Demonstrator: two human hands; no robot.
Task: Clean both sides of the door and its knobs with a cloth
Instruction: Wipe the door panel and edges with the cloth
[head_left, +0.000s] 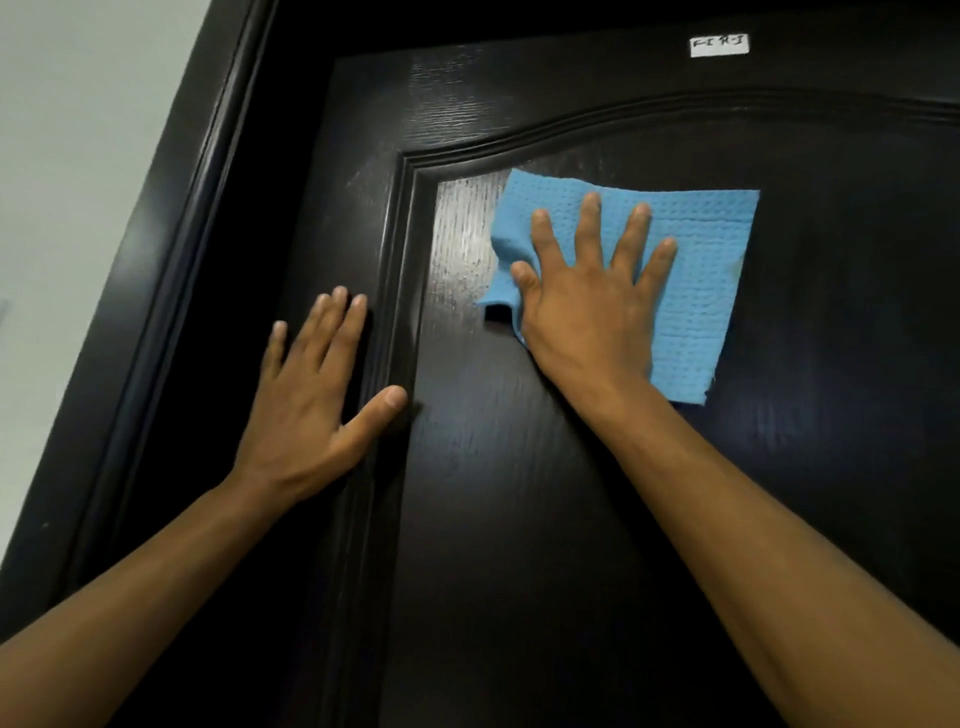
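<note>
A dark brown wooden door (519, 519) with a raised arched panel fills the view. A blue textured cloth (696, 291) lies flat against the upper panel. My right hand (592, 301) presses on the cloth with fingers spread and straight. My left hand (317, 395) rests flat on the door's left stile, fingers straight, thumb touching the panel moulding. A damp, streaky patch shows on the panel just left of the cloth. No knob is in view.
The dark door frame (171, 260) runs down the left side, with a pale wall (62, 156) beyond it. A small white label (719, 45) with handwriting is stuck near the door's top.
</note>
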